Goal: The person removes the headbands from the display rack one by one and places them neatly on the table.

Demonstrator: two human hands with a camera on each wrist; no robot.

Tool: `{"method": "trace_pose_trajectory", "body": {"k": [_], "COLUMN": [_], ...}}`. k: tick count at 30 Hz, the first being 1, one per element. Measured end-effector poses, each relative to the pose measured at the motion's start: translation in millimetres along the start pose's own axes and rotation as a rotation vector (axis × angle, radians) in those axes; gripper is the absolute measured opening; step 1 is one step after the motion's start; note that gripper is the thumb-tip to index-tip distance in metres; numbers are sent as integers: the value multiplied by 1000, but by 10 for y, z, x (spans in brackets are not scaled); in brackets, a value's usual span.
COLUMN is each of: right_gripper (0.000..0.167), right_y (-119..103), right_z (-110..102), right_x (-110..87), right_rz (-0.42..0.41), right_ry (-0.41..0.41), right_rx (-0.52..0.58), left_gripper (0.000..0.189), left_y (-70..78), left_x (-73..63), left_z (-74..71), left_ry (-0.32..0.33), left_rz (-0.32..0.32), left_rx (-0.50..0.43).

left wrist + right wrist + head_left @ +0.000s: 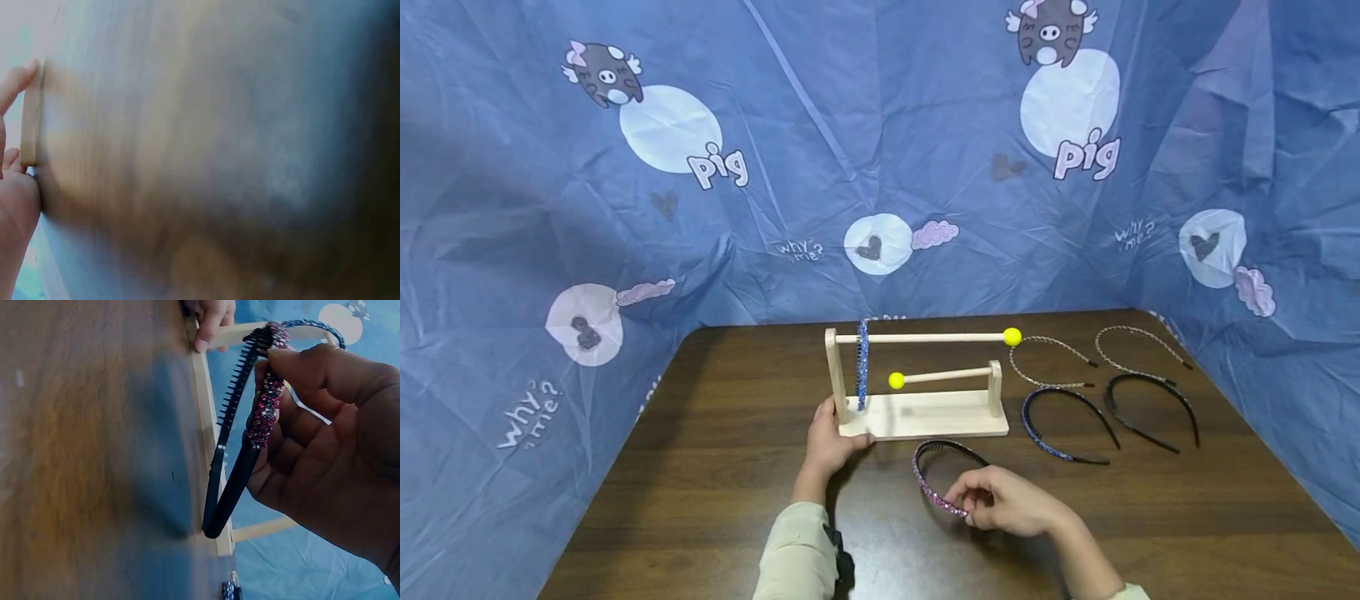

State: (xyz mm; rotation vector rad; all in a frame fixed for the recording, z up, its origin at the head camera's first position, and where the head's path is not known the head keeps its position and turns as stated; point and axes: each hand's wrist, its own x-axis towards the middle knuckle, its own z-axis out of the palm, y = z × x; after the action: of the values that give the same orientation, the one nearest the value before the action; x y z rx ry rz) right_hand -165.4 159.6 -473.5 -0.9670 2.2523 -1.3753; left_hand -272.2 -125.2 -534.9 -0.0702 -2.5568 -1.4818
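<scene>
My right hand pinches a pink glittery headband just above the table, in front of a wooden rack. In the right wrist view the thumb and fingers hold the headband by its sequined part, with comb teeth along its inside. My left hand grips the left end of the wooden rack, thumb on the front edge of the base. The left wrist view shows only part of that hand and the base's edge. A blue glittery headband hangs near the left end of the rack's upper rod.
Yellow balls cap the upper rod and the lower rod. To the rack's right lie two braided headbands, another blue glittery headband and a black one. A blue cloth hangs behind the wooden table.
</scene>
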Motion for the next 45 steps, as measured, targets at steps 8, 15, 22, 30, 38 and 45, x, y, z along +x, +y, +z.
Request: {"method": "trace_pose_trajectory", "body": {"k": [8,15,22,30,38,45], "right_gripper": [39,35,38,37,32,32], "right_y": [46,121,171,166,143,49], "right_z": [58,136,195,168,59,-73], "right_x": [170,310,371,399,498,687], "right_rz": [57,83,147,172,95,17], "right_ry": [-112,-143,-146,-146,-116,27], "right_rx": [38,114,133,164,163,163], "left_gripper": [84,83,85,84,82,83], "left_y": [-4,9,8,4,14,23], "left_x": [-34,-22,-33,-14,-14,-6], "left_z": [10,-7,1,-12,-28,-20], "left_ry": [11,32,35,35,38,35], "left_rz": [-6,22,16,2,-8,-20], "left_rx": [2,-13,-2,-7,-17,-24]}}
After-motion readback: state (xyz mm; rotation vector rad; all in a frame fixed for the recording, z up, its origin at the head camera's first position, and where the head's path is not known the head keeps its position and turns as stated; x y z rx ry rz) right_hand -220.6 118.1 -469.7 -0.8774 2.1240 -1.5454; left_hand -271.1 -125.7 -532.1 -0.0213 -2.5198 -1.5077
